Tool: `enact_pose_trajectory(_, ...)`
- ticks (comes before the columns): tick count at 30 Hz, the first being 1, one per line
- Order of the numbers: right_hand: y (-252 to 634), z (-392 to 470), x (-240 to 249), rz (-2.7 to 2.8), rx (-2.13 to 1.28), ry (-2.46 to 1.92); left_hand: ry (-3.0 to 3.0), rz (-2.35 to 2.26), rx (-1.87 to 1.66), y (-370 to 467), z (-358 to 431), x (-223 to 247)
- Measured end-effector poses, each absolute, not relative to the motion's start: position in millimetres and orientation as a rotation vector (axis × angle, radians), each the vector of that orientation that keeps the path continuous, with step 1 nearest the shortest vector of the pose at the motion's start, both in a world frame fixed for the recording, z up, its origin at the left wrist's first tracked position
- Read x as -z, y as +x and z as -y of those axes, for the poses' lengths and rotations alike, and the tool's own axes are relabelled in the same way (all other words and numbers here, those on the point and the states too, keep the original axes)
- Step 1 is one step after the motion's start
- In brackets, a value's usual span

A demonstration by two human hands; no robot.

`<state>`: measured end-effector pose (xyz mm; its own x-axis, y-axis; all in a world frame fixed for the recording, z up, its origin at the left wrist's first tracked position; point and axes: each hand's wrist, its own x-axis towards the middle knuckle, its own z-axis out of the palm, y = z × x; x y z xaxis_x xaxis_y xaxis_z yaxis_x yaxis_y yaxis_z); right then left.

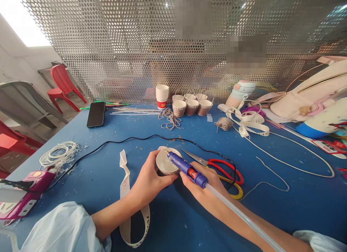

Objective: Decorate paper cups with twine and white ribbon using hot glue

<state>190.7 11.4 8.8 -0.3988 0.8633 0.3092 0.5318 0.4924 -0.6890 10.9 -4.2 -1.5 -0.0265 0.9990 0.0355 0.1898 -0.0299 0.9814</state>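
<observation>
We've the cup point(163, 164), open end up, in our L hand point(146, 182), & the glue gun point(184, 166) gripped in our R hand point(207, 196) nr the cup's R side, long axis slanting fwd-L, tip over the cup's mouth.

2 hands point(148, 179) hold a cup point(167, 166) and glue gun point(187, 169).

One glue gun point(187, 169), one single cup point(164, 162), six grouped brown-sided cups point(192, 107), one stack of paper cups point(162, 96), one smartphone point(96, 114), one ball of twine point(223, 123), two red plastic chairs point(61, 80), and one grey chair point(23, 96).
</observation>
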Motion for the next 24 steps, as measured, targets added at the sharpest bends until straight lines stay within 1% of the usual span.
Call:
enact_pose_trajectory(7, 191, -10, -17, 2.134, -0.824, -1.131, 1.363, -1.327, -1.146, 12, 5, -1)
enact_pose_trajectory(14, 191, -12, -8, 2.118, -0.654, -1.132, 1.346, -1.339, -1.141, 12, 5, 1)
enact_pose_trajectory(24, 193, -14, -7, 2.121, -0.59, -1.148, 1.386, -1.423, -1.117, 9, 4, 3)
